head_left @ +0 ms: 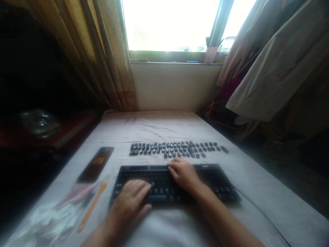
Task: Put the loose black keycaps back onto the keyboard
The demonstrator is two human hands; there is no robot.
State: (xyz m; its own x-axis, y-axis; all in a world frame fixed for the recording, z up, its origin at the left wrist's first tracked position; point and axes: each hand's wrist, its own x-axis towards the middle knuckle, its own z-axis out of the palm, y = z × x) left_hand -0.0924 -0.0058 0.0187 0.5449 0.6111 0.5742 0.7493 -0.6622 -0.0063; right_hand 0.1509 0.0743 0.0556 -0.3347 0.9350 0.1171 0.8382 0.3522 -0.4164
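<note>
A black computer keyboard (156,198) lies flat on the cloth in front of me. My left hand (130,197) rests over its lower left part, fingers lying flat and thumb apart, with nothing seen in it. Over the keyboard's upper middle, my right hand (185,173) has its fingers bent together at the top edge. Whatever may be between those fingertips is hidden. Just beyond the keyboard, loose black keycaps (168,150) are laid out in rows, with a longer one (224,149) at the right end.
Left of the keyboard lie a dark phone (96,164), an orange stick-like tool (92,207), a pink cloth (75,195) and a crumpled whitish plastic bag (48,223). A cable (262,211) runs off to the right. Curtain (102,55), window and hanging clothes (267,72) surround the bed-like surface.
</note>
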